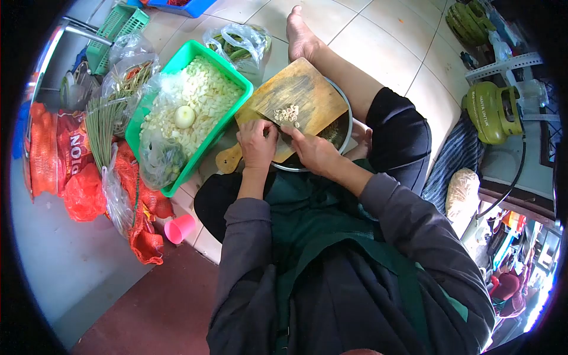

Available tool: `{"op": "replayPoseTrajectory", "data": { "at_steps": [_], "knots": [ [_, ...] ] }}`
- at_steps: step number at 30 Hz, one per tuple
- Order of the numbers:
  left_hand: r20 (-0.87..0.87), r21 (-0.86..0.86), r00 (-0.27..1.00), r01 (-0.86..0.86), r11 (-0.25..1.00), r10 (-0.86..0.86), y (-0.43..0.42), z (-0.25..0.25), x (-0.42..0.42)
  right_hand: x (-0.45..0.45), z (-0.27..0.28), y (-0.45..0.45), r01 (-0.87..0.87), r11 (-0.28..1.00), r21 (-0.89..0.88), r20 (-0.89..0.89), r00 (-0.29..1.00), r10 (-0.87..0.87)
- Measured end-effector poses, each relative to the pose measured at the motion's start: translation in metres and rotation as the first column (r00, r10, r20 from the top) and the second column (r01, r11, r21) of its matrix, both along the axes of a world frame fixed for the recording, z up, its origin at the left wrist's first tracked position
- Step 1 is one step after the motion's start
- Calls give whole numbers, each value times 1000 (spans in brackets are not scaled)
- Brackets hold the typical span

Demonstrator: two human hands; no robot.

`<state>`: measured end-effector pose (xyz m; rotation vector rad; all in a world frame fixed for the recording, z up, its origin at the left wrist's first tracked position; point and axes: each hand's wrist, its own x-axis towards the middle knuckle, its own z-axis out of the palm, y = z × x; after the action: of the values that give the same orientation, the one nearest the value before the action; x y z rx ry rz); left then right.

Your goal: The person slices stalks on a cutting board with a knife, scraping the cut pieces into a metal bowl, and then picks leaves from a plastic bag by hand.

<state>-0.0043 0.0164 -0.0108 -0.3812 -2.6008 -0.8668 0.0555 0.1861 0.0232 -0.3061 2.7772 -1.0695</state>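
Grey-sleeved, the left hand (257, 144) had its fingers bent and bunched at the lower part of a worn brown wooden chopping board (313, 89); what they pinched, if anything, I could not tell. Right hand (316, 155) just beside it, index finger stretched toward the left, the others curled under; a thin dark strip showed between the hands, too hidden to name or to call gripped. Small pale ring-like slices (287, 113) lay loosely heaped on the board, just beyond the fingers. Board rested tilted in view across a round metal-rimmed bowl (349, 127), dark contents partly showing at right.

Left of the board: bright green plastic tub (208, 141), filled with chopped whitish pieces (207, 89), one whole pale bulb (184, 117) on top, a clear plastic bag (161, 160) at its near end. Further out, orange-red mesh sacks (142, 204) and a pink plastic cup (180, 229). Far right, an olive-green gas cylinder (488, 112).
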Motion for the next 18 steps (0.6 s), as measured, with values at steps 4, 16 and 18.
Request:
{"op": "replayPoseTrajectory", "data": {
  "at_steps": [4,16,18],
  "knots": [
    [-18,4,1000,-16,1000,16,0,1,-1,22,14,19,-6,999,46,94,996,1],
    [-74,-73,996,47,996,-52,4,4,1,22,33,25,60,996,-65,56,997,-57],
    [-66,-46,996,51,998,-54,5,2,-1,23,25,22,32,996,-84,-14,999,-33]
  ]
}}
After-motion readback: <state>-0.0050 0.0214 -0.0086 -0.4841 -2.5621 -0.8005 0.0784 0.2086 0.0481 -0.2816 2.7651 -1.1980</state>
